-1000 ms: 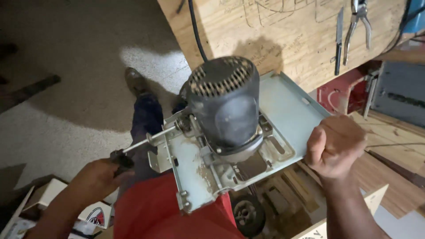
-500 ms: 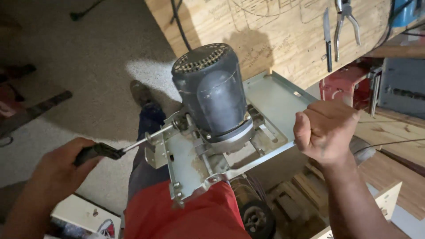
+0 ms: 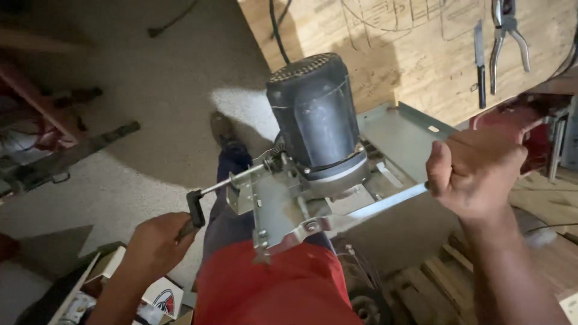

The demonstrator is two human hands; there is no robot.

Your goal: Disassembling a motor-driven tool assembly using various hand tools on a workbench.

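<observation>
A dark grey electric motor [image 3: 316,117] stands bolted on a pale grey metal base plate [image 3: 403,135], and the whole unit rests on my lap. My right hand [image 3: 478,171] is closed around the plate's right edge. My left hand [image 3: 158,247] grips the black handle [image 3: 195,209] of a thin metal rod [image 3: 232,180] that runs into a bracket on the unit's left side. A black cable [image 3: 276,27] leaves the top of the motor.
A plywood board [image 3: 415,48] behind the motor carries hanging pliers [image 3: 504,36] and a flat tool [image 3: 480,60]. A red machine [image 3: 536,126] stands at right, wooden pallet pieces [image 3: 433,289] at lower right, boxes [image 3: 150,298] at lower left, scrap metal [image 3: 66,153] on the concrete floor.
The motor unit has tilted more upright and swung slightly left. My left hand has drawn back along the rod to its black handle. My right hand keeps its grip on the plate.
</observation>
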